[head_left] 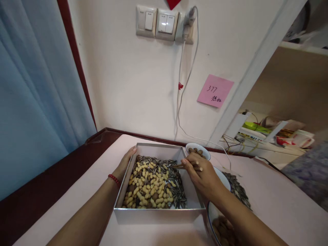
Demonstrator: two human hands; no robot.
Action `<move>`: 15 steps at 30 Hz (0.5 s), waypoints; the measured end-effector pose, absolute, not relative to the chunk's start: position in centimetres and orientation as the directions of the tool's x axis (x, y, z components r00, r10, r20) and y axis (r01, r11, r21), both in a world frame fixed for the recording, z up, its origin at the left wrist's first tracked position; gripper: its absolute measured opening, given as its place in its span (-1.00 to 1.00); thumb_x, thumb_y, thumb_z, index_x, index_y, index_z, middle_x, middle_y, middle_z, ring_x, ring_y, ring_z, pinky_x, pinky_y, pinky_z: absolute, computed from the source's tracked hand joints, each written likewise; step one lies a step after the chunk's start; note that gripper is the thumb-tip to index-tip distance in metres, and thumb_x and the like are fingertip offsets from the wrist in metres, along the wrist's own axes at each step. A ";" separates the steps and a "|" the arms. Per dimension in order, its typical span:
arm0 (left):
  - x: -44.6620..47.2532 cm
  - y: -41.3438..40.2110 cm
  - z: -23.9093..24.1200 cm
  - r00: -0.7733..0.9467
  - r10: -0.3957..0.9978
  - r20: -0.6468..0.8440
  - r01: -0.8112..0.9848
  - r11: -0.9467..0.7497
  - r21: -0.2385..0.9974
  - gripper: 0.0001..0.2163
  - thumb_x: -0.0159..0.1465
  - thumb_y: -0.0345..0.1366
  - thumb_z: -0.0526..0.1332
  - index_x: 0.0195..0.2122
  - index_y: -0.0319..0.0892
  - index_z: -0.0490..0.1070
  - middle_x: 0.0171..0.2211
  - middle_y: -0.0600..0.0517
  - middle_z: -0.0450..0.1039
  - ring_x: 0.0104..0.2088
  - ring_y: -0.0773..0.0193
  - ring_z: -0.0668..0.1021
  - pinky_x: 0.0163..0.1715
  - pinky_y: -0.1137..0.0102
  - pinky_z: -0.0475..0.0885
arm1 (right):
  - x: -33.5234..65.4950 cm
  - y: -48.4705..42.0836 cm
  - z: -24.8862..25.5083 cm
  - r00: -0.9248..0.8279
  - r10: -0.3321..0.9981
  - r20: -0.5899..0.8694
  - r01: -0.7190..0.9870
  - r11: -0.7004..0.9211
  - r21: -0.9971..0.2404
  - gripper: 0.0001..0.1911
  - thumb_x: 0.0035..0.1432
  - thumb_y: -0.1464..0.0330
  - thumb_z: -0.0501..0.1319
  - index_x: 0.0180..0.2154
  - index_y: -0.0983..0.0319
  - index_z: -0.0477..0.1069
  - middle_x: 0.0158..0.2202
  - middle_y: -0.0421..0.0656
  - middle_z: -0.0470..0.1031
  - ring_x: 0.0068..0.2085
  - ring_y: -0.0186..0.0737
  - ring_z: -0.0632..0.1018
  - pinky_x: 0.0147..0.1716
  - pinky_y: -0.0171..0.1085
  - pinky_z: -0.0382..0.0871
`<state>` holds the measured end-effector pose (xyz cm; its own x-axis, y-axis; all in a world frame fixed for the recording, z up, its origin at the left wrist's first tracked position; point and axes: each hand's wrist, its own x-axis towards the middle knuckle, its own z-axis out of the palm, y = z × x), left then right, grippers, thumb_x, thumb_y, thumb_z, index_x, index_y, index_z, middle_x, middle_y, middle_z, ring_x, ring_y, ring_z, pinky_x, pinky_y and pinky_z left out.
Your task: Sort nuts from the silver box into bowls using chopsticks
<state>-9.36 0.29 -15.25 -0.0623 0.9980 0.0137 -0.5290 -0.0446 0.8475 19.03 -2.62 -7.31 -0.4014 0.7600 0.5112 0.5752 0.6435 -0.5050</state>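
A silvery box (159, 216) stands on the pale tabletop, holding a mix of peanuts (153, 186), striped sunflower seeds (178, 186) and a few brown round pieces. My left hand (126, 160) grips the box's left wall near the far corner, fingers over the rim. In my right hand (203, 176), above the right wall, is a pair of wooden chopsticks (180, 166). Their tips reach over the seeds inside; whether anything is pinched between them is too small to tell.
Behind the right hand a small white bowl (188, 147) holds brown round pieces. Beside it sits a white dish (225, 177), with loose sunflower seeds (239, 191) on the table. A larger bowl (210, 218) is partly under my right forearm. A white cable (198, 137) hangs at the wall.
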 end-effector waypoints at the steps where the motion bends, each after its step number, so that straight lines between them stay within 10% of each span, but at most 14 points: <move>1: -9.4 0.4 -15.3 -0.071 0.997 0.014 -0.528 -0.050 0.848 -0.63 0.15 -0.13 0.35 -0.06 -0.19 0.50 -0.34 0.03 0.63 -0.31 0.10 0.64 -0.26 0.35 0.48 | 19.3 -2.7 -7.2 -0.395 0.761 0.514 0.570 0.642 -0.513 -0.62 0.40 0.22 0.02 -0.49 0.18 0.22 -0.48 -0.23 0.28 -0.43 -0.27 0.32 -0.38 -0.27 0.15; 15: -9.2 0.1 -14.9 -0.070 0.998 0.001 -0.511 -0.037 0.859 -0.57 0.16 -0.13 0.34 0.02 -0.20 0.46 -0.28 -0.02 0.63 -0.26 0.06 0.65 -0.24 0.31 0.50 | 18.7 -1.8 -7.6 -0.411 0.776 0.478 0.554 0.629 -0.545 -0.67 0.38 0.23 0.03 -0.44 0.19 0.26 -0.43 -0.20 0.34 -0.37 -0.25 0.37 -0.34 -0.25 0.16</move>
<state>-9.21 0.12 -14.91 -0.0699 0.9976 0.0014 -0.5109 -0.0370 0.8588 18.69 -1.80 -7.56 -0.4110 0.7761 0.4783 0.5539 0.6293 -0.5451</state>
